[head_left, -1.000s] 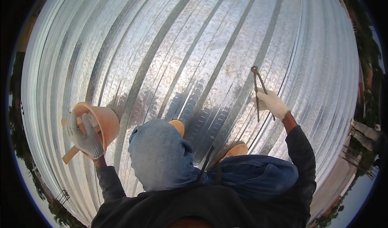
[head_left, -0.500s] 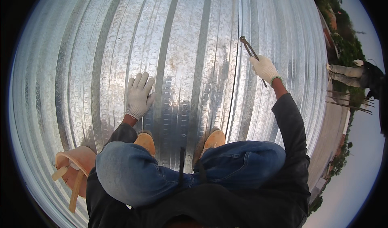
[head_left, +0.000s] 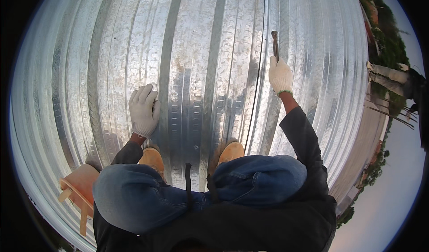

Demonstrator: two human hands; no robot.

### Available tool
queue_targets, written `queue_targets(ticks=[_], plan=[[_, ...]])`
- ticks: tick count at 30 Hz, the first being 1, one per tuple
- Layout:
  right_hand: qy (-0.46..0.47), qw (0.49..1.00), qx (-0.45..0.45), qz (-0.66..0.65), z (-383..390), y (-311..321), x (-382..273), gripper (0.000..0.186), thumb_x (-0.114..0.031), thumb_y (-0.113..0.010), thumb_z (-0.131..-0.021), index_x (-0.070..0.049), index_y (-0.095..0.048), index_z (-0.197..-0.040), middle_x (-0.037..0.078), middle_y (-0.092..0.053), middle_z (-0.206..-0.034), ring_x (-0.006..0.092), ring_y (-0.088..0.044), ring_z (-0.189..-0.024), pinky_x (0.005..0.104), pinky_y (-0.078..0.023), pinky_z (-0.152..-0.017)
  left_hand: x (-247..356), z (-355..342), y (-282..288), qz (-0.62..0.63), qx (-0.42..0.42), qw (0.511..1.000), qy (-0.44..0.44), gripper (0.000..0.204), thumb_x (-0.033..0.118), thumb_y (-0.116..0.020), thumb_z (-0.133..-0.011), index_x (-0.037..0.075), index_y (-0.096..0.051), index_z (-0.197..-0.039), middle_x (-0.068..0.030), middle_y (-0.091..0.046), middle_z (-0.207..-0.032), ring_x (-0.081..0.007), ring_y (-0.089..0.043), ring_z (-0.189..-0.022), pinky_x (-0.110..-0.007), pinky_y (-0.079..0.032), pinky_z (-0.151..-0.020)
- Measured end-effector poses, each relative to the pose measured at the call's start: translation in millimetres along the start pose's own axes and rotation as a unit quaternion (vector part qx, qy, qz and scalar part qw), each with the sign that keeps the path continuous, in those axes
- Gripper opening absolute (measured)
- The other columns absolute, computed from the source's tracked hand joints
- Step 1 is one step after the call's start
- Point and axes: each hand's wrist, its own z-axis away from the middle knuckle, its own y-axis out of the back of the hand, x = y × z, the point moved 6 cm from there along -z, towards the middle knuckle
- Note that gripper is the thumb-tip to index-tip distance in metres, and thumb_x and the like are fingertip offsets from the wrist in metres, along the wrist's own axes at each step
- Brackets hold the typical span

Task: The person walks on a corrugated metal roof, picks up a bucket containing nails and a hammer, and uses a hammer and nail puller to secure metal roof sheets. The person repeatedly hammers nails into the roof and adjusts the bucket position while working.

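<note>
Ribbed, shiny metal decking (head_left: 192, 51) spreads beneath me. My right hand (head_left: 281, 76), in a white knitted glove, is closed around the handles of dark metal end-cutting nippers (head_left: 275, 48). Their rounded head points away from me, close to a long dark seam between sheets; the handle ends are hidden by the hand. To the left, my gloved left hand (head_left: 144, 110) rests palm down on a rib of the decking, fingers stretched forward and thumb apart, with nothing seen in it. I squat between the two hands, in blue jeans and tan boots.
An orange bucket (head_left: 81, 180) with wooden handles sticking out lies at my lower left. At far right another person (head_left: 397, 80) stands near several thin rods (head_left: 391, 113). Trees and sky lie beyond the decking's right edge.
My right hand has swung left toward the seam, turning the nippers from tilted to nearly straight ahead. My left hand stays on the decking, its fingers slightly more curled. The view has shifted a little.
</note>
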Motion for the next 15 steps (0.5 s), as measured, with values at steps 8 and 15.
queue_targets(ticks=[8,15], plan=[[0.001,0.991,-0.135,-0.024,-32.0,16.0,-4.9,0.065,-0.05,-0.049,-0.111,0.007,-0.08,-0.107,0.034,-0.08,-0.101,0.0562,-0.078,-0.1,0.0629,-0.057,-0.093,-4.6,-1.9,-8.0,0.049,-0.017,0.998,0.027,0.027,0.013,-0.079,-0.088,0.003,-0.068,-0.111,-0.018,-0.068,-0.128,-0.0407,-0.064,-0.115,-0.055,-0.052,-0.102],[-0.014,0.933,-0.244,-0.265,-26.6,43.8,-33.1,0.046,-0.043,-0.068,-0.11,0.001,-0.076,-0.12,0.004,-0.069,-0.084,0.0161,-0.068,-0.071,0.0361,-0.054,-0.067,-3.6,0.1,5.5,0.066,0.046,0.997,0.007,0.019,0.018,-0.079,-0.089,0.009,-0.067,-0.102,-0.0135,-0.07,-0.128,-0.034,-0.066,-0.116,-0.051,-0.054,-0.106]])
